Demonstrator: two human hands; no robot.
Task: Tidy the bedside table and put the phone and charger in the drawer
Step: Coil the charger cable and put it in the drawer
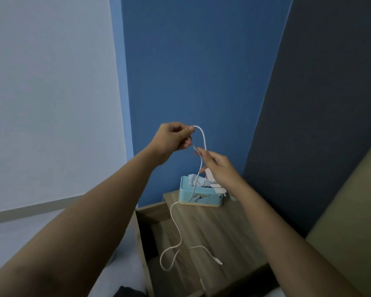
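Cable work under way, both arms raised in front of the blue wall. My left hand [173, 136] is closed, grip pinched on the white charger cable [177, 224] at the top of a loop, thumb and forefinger pressed together on it. My right hand [217, 166] sits just below and to the right, fingers pinched on the same cable where the loop comes back down; its grip is closed on the cable too. The two hands are near each other but not touching.

From the right hand the cable drops past the front of the tissue box [199, 195], then runs down over the wooden surface [229, 228], curls into a loose loop hanging past the left edge, and swings back right. Its plug end [219, 261] lies on the surface near the front. A further short stretch of white cable shows at the near edge; I cannot tell where it ends.

Tissue box is light blue with a pale base, sitting at the far side of the surface against the wall, white tissue sticking out of its top.

Drawer [147, 227] stands open on the left side of the surface; its inside is dark and I cannot make out any contents. Phone not seen from here.
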